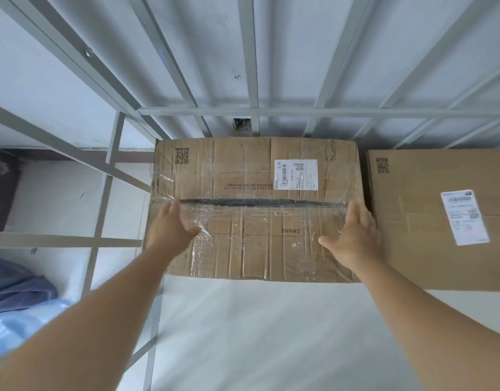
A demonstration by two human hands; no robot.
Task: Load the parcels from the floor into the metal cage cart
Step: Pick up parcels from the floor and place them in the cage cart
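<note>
A worn brown cardboard parcel (251,210), taped over with clear film and bearing a white label, lies inside the metal cage cart (254,111) against its barred back wall. My left hand (172,224) hovers over the parcel's left edge with fingers spread. My right hand (353,235) rests flat at the parcel's right edge, fingers apart, in the gap beside a second parcel. That second brown parcel (429,221), also labelled white, sits to the right, touching the first. Neither hand grips anything.
The cart's grey bars also run along the left side (102,198). The cart's pale floor (271,334) stretches in front of the parcels. A blue cloth-like bundle (17,289) lies outside the cage at the lower left.
</note>
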